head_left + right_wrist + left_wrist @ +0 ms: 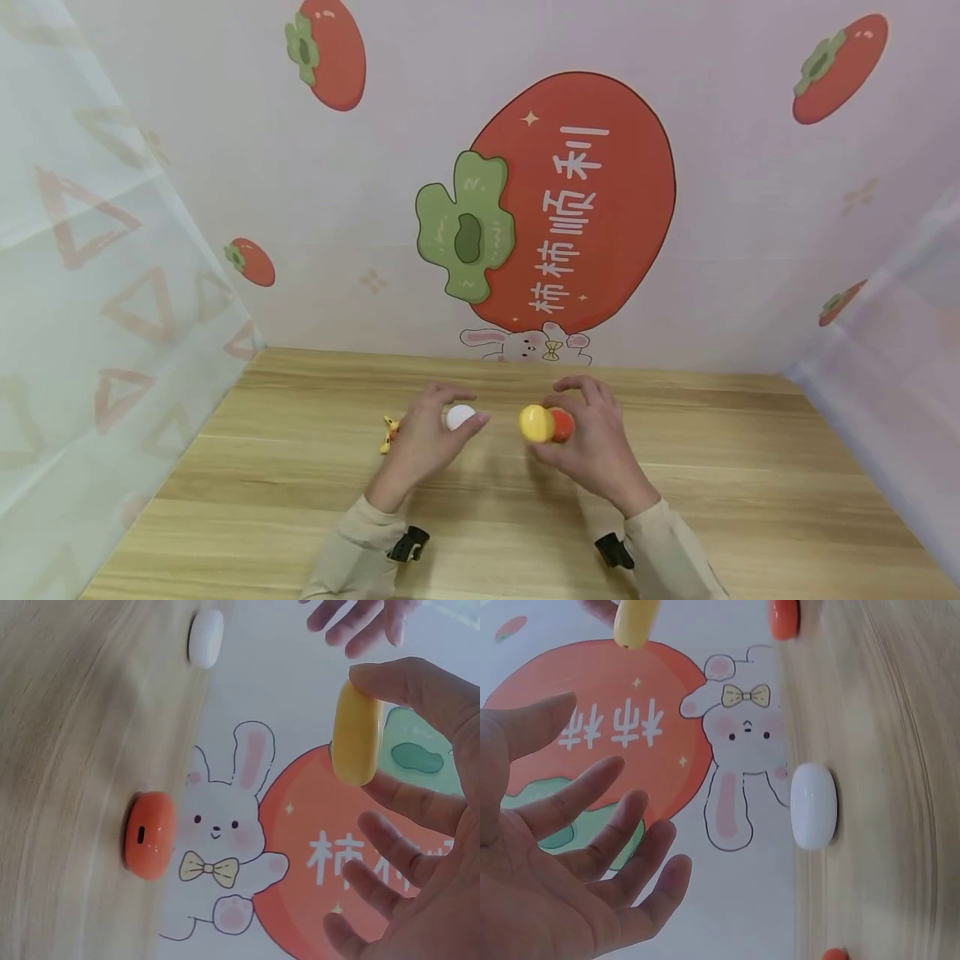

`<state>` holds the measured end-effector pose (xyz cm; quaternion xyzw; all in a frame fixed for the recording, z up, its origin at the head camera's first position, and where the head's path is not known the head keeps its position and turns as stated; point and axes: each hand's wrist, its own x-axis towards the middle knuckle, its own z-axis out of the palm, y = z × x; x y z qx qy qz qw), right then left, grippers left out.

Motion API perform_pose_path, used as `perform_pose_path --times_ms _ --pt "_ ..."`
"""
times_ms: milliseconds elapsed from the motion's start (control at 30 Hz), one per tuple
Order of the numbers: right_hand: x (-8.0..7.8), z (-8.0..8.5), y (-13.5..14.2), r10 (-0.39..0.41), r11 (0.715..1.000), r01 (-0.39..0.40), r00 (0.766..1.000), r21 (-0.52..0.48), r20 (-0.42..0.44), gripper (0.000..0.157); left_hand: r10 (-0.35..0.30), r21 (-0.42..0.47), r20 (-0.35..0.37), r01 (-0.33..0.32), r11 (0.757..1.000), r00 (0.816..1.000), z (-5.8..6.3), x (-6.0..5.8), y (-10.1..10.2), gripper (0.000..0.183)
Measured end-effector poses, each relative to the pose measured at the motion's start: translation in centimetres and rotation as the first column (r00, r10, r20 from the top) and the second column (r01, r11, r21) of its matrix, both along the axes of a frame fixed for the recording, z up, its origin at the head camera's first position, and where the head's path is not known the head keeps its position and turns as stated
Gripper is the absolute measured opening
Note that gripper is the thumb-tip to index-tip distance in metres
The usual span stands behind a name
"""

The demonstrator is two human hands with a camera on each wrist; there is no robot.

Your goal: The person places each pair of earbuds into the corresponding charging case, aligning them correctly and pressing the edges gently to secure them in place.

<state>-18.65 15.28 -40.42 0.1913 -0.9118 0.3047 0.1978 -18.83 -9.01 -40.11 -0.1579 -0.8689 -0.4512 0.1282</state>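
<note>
One yellow piece (535,424) pinched in right grip (597,435), left grip (424,435) spread above white piece (460,416), orange piece (152,834) below

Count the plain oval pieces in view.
3: yellow piece in the right hand; white piece and orange piece on the table. The partly hidden item beside the left hand could be another.

White Chinese characters (567,221) reading 柿柿顺利 stand on the large printed red persimmon (633,192) of the backdrop (735,217), running from near the fruit's lower edge toward its upper edge, with only part of the line showing in each of the two wrist views.
</note>
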Motion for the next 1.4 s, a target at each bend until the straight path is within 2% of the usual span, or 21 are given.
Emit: perform_pose_path --times_ms 300,600,867,1133,1267,1400 --pt "0.7 0.6 -0.2 0.06 0.998 -0.06 0.997 0.017 -0.05 0.045 -0.088 0.078 0.107 0.08 0.994 0.99 0.3 0.2 0.7 0.028" --pt "1.1 1.1 -0.7 0.135 0.99 -0.133 0.989 0.036 -0.064 0.045 -0.178 0.143 0.205 0.151 0.978 0.962 0.3 0.3 1.1 0.027" --pt "1.3 1.1 -1.0 0.174 0.984 -0.173 0.983 0.032 -0.051 0.048 -0.256 0.138 0.246 0.227 0.964 0.935 0.2 0.2 1.3 0.026" --pt "1.5 1.1 -1.3 0.194 0.981 -0.193 0.98 0.036 -0.045 0.048 -0.283 0.191 0.286 0.234 0.953 0.916 0.1 0.3 1.5 0.02" --pt "1.5 1.1 -1.4 0.202 0.979 -0.201 0.978 0.037 -0.044 0.048 -0.289 0.215 0.284 0.233 0.949 0.914 0.1 0.4 1.6 0.018" --pt "1.6 1.1 -1.5 0.213 0.977 -0.212 0.976 0.032 -0.041 0.05 -0.269 0.224 0.292 0.207 0.952 0.918 0.2 0.5 1.6 0.018"
